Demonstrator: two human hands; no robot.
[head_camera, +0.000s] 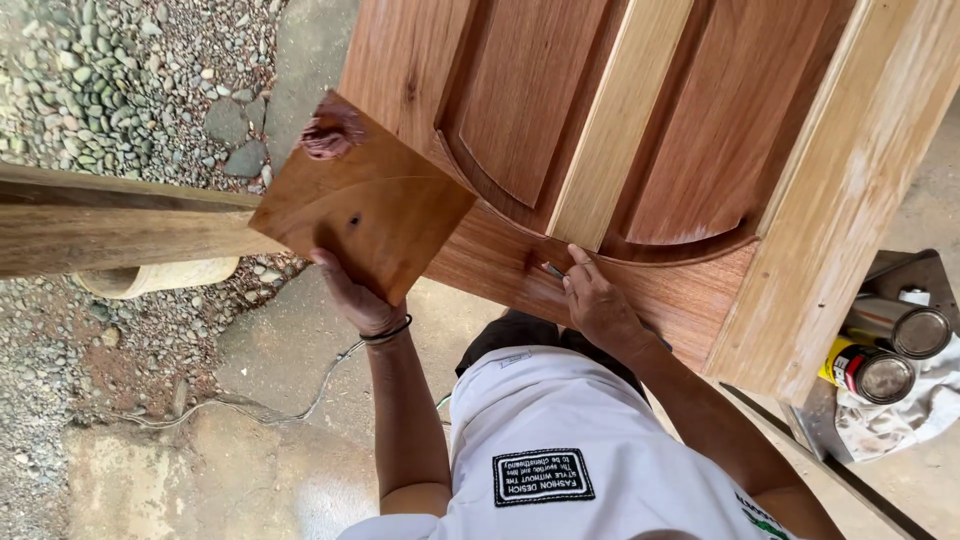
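- Your left hand sits at about 8 o'clock from the middle of the view, fingers curled up behind a square plywood board that it grips by the lower edge, thumb on the near face.
- The board is held tilted like a diamond, and a lump of reddish-brown wood filler rests on its top corner, at 11 o'clock from the hand.
- Your right hand lies at about 5 o'clock from centre, fingers pinched shut on a small tool (only the slim tip shows, so its kind is unclear).
- That tip touches the wooden door on the lower rail, just below the curved groove of the panels.
- The door fills the view from 12 to 3 o'clock, lying flat above your lap.
- At 4 o'clock, beyond the door's edge, two tin cans stand beside a white rag.
- A wooden beam runs in from 9 o'clock over gravel.
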